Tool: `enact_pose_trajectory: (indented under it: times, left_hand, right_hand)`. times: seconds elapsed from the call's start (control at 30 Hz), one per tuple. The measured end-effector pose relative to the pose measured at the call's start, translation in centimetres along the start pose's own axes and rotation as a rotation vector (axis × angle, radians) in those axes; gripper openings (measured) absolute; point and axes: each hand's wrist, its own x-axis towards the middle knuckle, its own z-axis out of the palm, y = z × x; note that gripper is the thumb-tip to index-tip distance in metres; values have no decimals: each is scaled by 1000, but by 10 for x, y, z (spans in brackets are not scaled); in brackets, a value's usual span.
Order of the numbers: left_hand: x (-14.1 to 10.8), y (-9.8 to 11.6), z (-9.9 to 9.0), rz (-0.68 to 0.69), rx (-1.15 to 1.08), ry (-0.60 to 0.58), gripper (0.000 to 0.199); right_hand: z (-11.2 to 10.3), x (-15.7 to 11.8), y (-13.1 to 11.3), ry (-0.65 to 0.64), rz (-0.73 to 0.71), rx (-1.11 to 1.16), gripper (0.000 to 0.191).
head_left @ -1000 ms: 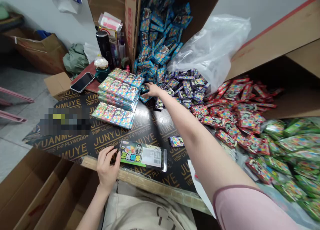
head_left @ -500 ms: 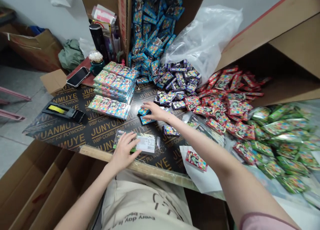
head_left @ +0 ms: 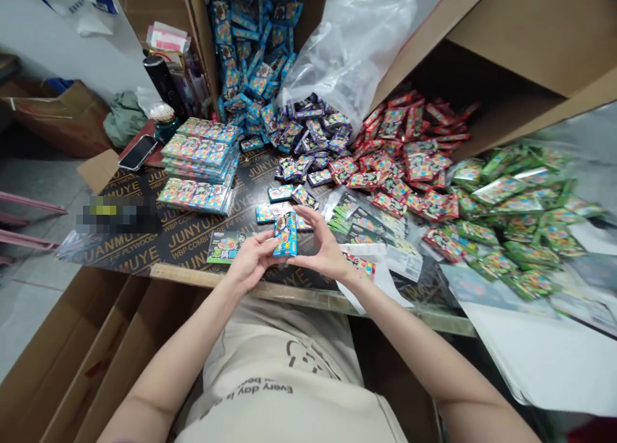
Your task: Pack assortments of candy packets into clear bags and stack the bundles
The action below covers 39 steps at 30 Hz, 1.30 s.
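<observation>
My left hand [head_left: 253, 258] pinches a small blue printed packet [head_left: 286, 234] above the table's front part. Around the same packet curves my right hand [head_left: 324, 244], thumb at its lower end and fingertips near its upper end. Just behind my hands lie another blue packet [head_left: 280, 193], a purple packet [head_left: 305, 197] and further packets partly hidden by my fingers. A flat green-and-black printed sleeve [head_left: 224, 245] rests left of my left hand, on the dark plywood tabletop [head_left: 250, 221].
Packed sets [head_left: 195, 195] are stacked at left. Loose blue packets [head_left: 260, 76], purple packets [head_left: 315, 128], red packets [head_left: 400, 166] and green packets [head_left: 520, 218] form heaps from back to right. Printed sleeves [head_left: 361, 227] and white paper [head_left: 385, 289] lie right. A phone [head_left: 138, 152] lies back left.
My left hand has left the printed sleeve and now grips a blue packet. My right hand has come back nearer my body to that packet. The view has shifted rightward.
</observation>
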Motion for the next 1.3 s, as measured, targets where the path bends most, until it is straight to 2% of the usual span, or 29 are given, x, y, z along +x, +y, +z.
enact_pose_trajectory:
  times: [0.1, 0.2, 0.33, 0.43, 0.53, 0.6, 0.7, 0.77, 0.83, 0.97, 1.1, 1.3]
  left_hand:
    - [-5, -12, 8, -86, 49, -109, 36]
    - [-9, -17, 10, -33, 122, -38, 45]
    - [-12, -16, 7, 43, 204, 129, 51]
    - [-11, -19, 3, 32, 247, 124, 48]
    - [-6, -19, -7, 74, 381, 42, 49]
    - [0, -15, -18, 232, 660, -10, 51]
    - [13, -5, -40, 529, 1309, -101, 68]
    - [20, -2, -53, 594, 1674, -176, 89]
    - [25, -1, -61, 599, 1859, -221, 94]
    - [21, -4, -59, 681, 1855, -265, 97]
    - [9, 0, -49, 789, 1766, -248, 108]
    - [1, 4, -42, 861, 1816, -277, 115]
  right_hand:
    - [1, -12, -2, 66, 17, 75, 84]
    - [-2, -19, -11, 44, -1, -62, 81]
    - [-3, -27, -18, -98, -60, -229, 82]
    - [-1, -33, -15, -105, -61, -191, 84]
    - [0, -37, -8, -44, -57, -153, 82]
    - [-2, -39, -1, 15, -62, -182, 81]
    - [-7, -41, 12, 107, -73, -290, 82]
    - [-9, -41, 21, 122, -75, -353, 84]
    - [-9, -41, 27, 91, -87, -392, 86]
    - [-7, -41, 27, -1, -91, -451, 86]
    - [-8, -41, 9, -117, -55, -484, 86]
    - [-14, -33, -15, -338, -64, -493, 83]
